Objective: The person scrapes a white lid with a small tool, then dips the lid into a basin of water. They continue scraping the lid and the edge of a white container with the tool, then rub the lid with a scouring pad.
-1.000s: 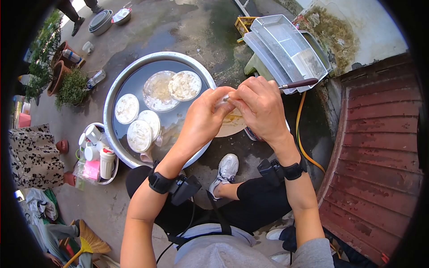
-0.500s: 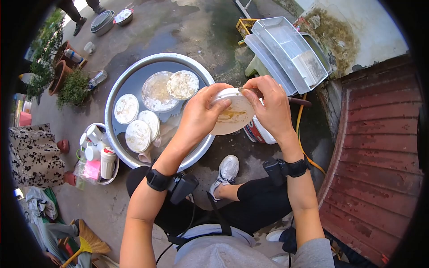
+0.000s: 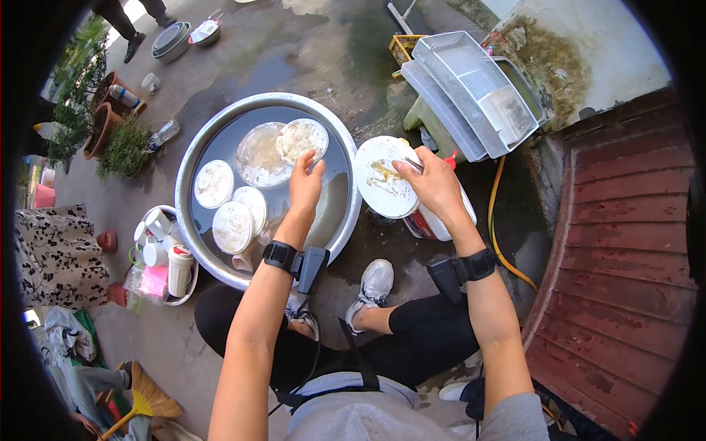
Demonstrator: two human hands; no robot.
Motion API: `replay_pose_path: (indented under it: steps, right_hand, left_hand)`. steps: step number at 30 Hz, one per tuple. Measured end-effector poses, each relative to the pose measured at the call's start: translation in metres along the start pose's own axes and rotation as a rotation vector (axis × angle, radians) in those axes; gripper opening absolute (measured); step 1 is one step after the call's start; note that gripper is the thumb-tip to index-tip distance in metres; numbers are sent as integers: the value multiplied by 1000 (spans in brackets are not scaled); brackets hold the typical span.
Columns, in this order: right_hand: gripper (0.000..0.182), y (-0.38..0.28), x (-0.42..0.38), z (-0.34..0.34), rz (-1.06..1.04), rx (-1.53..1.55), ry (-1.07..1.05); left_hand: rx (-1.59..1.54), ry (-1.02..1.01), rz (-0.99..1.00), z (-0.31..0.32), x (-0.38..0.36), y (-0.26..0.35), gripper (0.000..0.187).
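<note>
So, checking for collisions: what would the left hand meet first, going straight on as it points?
Probably the upper-right whitish disc in the metal basin, just ahead of the left hand; depth is hard to judge.

Straw broom [image 3: 154,391], yellow hose [image 3: 493,220]

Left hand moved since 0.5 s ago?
Yes: the left hand shifted leftward in view, judged against the round basin: from over its right rim to over its interior.

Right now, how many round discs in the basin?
5 in the basin: large disc and smaller disc overlapping, far side; left disc, alone; front disc and rear disc overlapping, near side. More may be hidden beneath.
</note>
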State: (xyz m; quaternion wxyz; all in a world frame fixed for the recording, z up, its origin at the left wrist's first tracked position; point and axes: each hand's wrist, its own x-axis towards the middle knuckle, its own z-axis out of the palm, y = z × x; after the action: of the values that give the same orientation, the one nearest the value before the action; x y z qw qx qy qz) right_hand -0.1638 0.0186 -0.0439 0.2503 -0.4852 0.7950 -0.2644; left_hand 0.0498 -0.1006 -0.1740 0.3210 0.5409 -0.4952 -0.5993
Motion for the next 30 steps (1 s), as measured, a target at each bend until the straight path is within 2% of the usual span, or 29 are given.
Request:
replay_pose_path:
  steps: [2, 4, 6, 7, 9, 11, 13, 15, 17, 18, 19, 20, 21, 23, 25, 27, 29, 30]
  right_hand:
    - [38, 7, 2, 5, 36, -46, 11]
    - [37, 25, 6, 17, 57, -2, 35]
    - [37, 38, 11, 24, 73, 2, 42]
    - [37, 44, 12, 28, 82, 23, 55]
    - [37, 50, 22, 33, 86, 40, 70]
    - [39, 55, 25, 38, 140, 32, 75]
    - [41, 59, 27, 40, 160, 48, 54]
    - [40, 67, 32, 48, 140, 102, 125]
    - [37, 62, 36, 49, 173, 189, 130]
    - [36, 54, 33, 48, 142, 367, 230]
    - [34, 50, 31, 46, 112, 544, 330]
    - [30, 53, 32, 46, 107, 584, 337]
    - [30, 65, 34, 48, 105, 580, 340]
    - [28, 96, 36, 51, 145, 406, 190]
    - [29, 96, 34, 49, 121, 466, 188]
    - [31, 88, 34, 43, 175, 447, 230]
    - [31, 87, 35, 46, 219, 435, 232]
    - [30, 85, 36, 46, 253, 414, 226]
  left_hand:
    - [164, 374, -169, -5, 13, -66, 47]
    - [267, 684, -287, -10, 7, -96, 45]
    - [238, 872, -405, -13, 18, -152, 35]
    - [233, 867, -406, -12, 22, -165, 35]
    - [-1057, 488, -757, -10, 32, -175, 25]
    - [-1200, 166, -637, 20, 30, -135, 15]
    - [-975, -164, -414, 58, 5, -41, 23]
    - [-725, -521, -25, 89, -19, 24, 35]
    - [-158, -582, 476, 110, -31, 47, 46]
    - [-160, -583, 477, 117, -32, 46, 46]
    - [4, -551, 612, 125, -31, 45, 47]
    - [168, -514, 747, 130, -27, 44, 48]
    - [164, -515, 750, 134, -18, 39, 48]
    - [304, -199, 622, 137, 7, 17, 52]
    - [428, -88, 386, 120, 34, -22, 48]
    - [294, 158, 296, 79, 39, -53, 43]
    - [370, 562, 233, 51, 35, -97, 38]
    - [417, 701, 144, 37, 34, -122, 37]
